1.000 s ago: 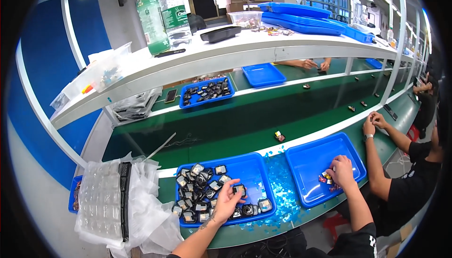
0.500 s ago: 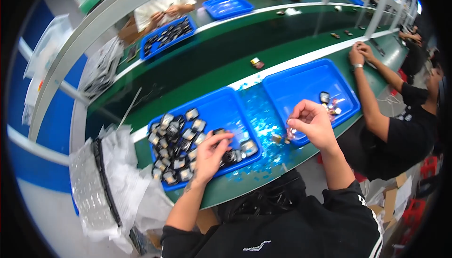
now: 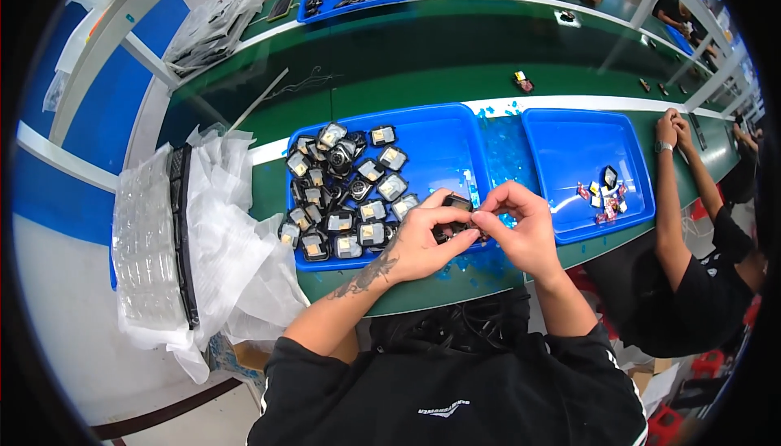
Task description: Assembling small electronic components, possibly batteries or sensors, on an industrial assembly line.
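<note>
Half a second ago the two hands were apart, the left one down among the parts and the right one over by the second tray; now they have come together above the near rim of the big blue plastic tray [image 3: 423,133] on the green counter [image 3: 488,271].

The left hand [image 3: 419,243] and the right hand [image 3: 521,230] both pinch one small dark blocky part [image 3: 457,217] between thumb and fingertips, fingers curled in close around it, so neither hand is open at all. The part sits right over the tray edge, directly between the hands.

The grip looks slight, only fingertips on a small thing, and I judge it could slip and drop onto the counter lip or off toward the lap, since it hangs at the very edge. A heap of small square silver-and-black components [image 3: 342,194] lies just beyond the left hand; a stray knuckle could scatter them. Beyond the right hand the second blue tray [image 3: 569,149] holds a few finished pieces.
</note>
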A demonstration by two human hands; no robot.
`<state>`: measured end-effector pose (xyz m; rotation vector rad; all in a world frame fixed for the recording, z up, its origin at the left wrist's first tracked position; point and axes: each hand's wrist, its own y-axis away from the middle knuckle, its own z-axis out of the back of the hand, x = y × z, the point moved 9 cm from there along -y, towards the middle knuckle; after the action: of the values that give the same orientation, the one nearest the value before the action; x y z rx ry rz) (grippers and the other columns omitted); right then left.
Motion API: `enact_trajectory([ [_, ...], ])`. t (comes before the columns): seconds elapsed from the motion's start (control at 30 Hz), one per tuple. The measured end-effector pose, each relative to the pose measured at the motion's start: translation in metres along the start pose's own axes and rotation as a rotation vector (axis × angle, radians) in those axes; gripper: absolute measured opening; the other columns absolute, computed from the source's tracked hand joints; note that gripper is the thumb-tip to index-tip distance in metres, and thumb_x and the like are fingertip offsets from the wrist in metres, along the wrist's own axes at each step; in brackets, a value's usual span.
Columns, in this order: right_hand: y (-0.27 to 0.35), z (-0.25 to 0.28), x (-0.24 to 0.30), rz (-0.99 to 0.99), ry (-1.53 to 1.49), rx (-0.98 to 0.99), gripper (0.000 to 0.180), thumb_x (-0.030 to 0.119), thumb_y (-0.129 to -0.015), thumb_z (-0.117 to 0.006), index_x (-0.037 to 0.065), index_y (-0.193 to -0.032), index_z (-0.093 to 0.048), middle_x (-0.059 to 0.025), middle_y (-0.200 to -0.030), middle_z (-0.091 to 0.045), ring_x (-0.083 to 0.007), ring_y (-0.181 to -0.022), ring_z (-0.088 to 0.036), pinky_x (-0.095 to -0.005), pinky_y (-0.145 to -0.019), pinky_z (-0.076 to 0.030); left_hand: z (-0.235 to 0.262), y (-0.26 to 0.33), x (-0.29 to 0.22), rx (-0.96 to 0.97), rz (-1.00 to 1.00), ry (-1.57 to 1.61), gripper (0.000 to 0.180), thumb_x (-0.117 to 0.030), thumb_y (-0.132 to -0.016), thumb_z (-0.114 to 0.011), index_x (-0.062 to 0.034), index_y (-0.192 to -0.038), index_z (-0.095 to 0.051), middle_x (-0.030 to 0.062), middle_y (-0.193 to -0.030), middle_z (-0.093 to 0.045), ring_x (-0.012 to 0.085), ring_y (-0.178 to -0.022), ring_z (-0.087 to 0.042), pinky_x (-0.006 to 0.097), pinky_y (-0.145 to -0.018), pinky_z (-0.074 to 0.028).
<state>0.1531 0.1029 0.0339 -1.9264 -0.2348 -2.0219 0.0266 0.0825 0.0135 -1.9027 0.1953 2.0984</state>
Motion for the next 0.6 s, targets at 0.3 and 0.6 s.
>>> enact_trajectory([
  [0.3,0.001,-0.006,0.028,0.293,0.496,-0.133,0.014,-0.003,-0.075,-0.074,-0.001,-0.076,-0.060,-0.0101,-0.076,-0.061,-0.0192,-0.068,-0.062,-0.0273,-0.060,-0.050,0.009,-0.002,0.013,-0.062,0.021,-0.073,0.013,-0.004,-0.084,-0.069,0.0014,-0.095,-0.072,0.0088,-0.095,-0.061,0.0151,-0.086,-0.058,0.026,-0.074,-0.045],
  [0.6,0.003,0.033,0.007,0.254,1.079,-0.124,0.012,-0.002,-0.082,-0.065,0.004,-0.092,-0.069,-0.0117,-0.083,-0.064,-0.0242,-0.072,-0.063,-0.0333,-0.065,-0.050,0.012,-0.002,0.029,-0.103,0.096,0.192,0.011,-0.003,-0.089,-0.065,0.0068,-0.094,-0.067,0.0048,-0.100,-0.056,0.0068,-0.084,-0.052,0.020,-0.069,-0.041],
])
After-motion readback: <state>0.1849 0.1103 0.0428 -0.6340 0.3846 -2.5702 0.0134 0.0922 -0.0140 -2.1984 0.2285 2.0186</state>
